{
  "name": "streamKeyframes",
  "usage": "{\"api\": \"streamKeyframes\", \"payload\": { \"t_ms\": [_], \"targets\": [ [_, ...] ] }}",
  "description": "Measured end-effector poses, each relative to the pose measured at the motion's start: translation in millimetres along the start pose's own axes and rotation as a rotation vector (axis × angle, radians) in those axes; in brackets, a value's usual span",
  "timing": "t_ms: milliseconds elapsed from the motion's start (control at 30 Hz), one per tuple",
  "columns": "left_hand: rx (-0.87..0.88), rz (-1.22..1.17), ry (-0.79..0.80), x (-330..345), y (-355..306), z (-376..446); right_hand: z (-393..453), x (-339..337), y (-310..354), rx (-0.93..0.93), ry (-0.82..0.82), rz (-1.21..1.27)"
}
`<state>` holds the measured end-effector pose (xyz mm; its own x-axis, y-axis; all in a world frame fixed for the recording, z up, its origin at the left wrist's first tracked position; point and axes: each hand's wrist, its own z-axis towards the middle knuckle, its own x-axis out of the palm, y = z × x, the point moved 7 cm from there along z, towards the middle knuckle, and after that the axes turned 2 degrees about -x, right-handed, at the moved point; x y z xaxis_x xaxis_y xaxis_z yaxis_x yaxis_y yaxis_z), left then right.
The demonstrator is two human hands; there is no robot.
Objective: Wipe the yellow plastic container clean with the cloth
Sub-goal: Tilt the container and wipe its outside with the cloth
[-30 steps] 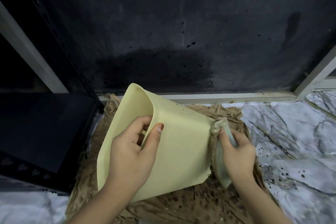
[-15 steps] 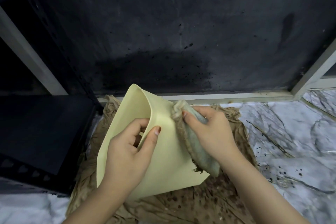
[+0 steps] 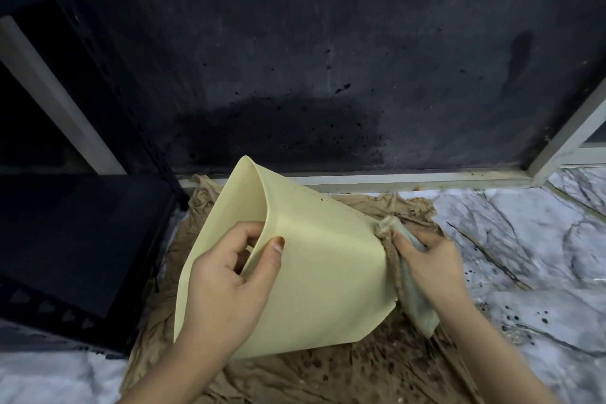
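Head view: the person's left hand (image 3: pixel 226 275) is gripping the yellow plastic container (image 3: pixel 314 275) at its open rim, thumb on the outer wall and fingers curled inside, and is holding it tilted with the mouth turned up and to the left. The container is hanging just above a stained brown sheet (image 3: pixel 354 371) that is lying crumpled on the marbled worktop (image 3: pixel 524 256). The right hand (image 3: pixel 429 259) is closed around the cloth (image 3: pixel 410 285) and is pressing it against the container's right edge, near the base.

Half a second ago that hand and cloth were lying higher up on the broad front wall, close to the rim; a second ago they were at the right edge, much as now. So the cloth is going back and forth across the outer wall, and the left hand is keeping its grip in the same place. That suggests the wiping is well under way on this face.

A few dark specks are still showing along the container's upper edge (image 3: pixel 323 198), so that strip probably needs another pass. The inside of the container is turned away from the camera, so whether anything is in it cannot be told.
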<state>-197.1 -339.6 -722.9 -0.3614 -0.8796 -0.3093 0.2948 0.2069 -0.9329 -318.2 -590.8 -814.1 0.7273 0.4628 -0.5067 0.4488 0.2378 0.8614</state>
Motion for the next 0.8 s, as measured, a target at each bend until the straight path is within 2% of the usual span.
{"api": "streamKeyframes", "payload": {
  "t_ms": [200,333,533,700,800],
  "targets": [
    [-0.151,-0.106,0.036,2.3,-1.5,4.1,-19.5,-2.2,-11.3,-0.038,-0.043,-0.022],
    [-0.250,-0.067,-0.018,-0.9,-4.7,4.6,-35.4,-4.7,-7.7,-0.097,-0.101,-0.021],
    [-0.238,-0.103,-0.064,-6.9,-7.4,7.9,-48.4,-5.9,-4.0,-0.118,-0.142,-0.015],
    [-0.168,-0.089,-0.059,-5.2,-14.0,12.5,-59.8,6.0,33.8,-0.284,-0.115,0.086],
    [-0.155,-0.058,-0.054,1.4,-10.6,10.1,-70.7,24.3,68.2,-0.402,-0.037,0.151]
  ]
}}
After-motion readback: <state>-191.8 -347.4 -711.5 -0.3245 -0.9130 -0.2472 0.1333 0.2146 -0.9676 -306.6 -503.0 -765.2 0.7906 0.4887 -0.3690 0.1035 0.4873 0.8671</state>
